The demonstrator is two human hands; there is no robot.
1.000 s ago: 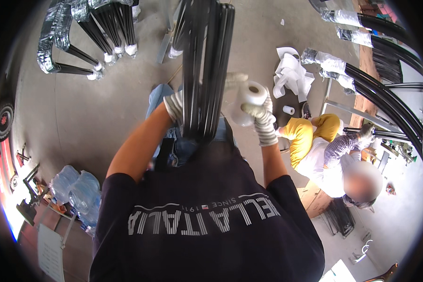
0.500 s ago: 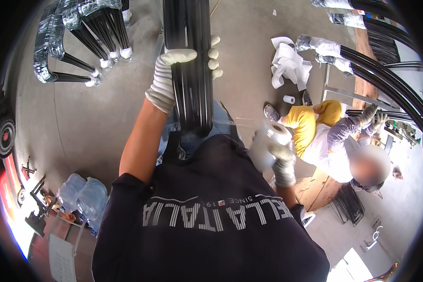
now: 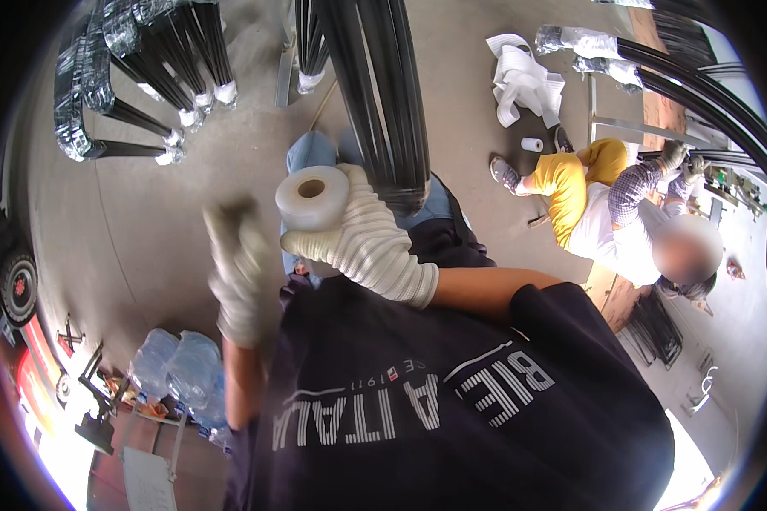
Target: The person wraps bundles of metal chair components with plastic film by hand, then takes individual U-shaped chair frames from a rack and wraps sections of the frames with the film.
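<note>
My right hand [image 3: 375, 243], in a white knitted glove, grips a roll of clear stretch film [image 3: 296, 204] with its cardboard core facing up. It sits just beside the lower end of a bundle of black bars [image 3: 379, 102], which stands in front of my legs. Film appears wrapped around the bundle's near end. My left hand [image 3: 239, 264], also gloved, is off to the left, apart from the roll and the bundle. Motion smears its fingers, and nothing can be made out in it.
Several wrapped black frames [image 3: 136, 81] stand at the far left. Crumpled white sheeting [image 3: 524, 81] and a small white roll [image 3: 532, 145] lie on the floor. A co-worker in yellow trousers [image 3: 567, 196] sits at right by long black bars [image 3: 699, 94]. Blue-tinted plastic bottles [image 3: 187, 366] stand at lower left.
My right hand has brought the film roll from the right across to the left of the bundle. My left hand has let go of the bundle and moved down and left.
</note>
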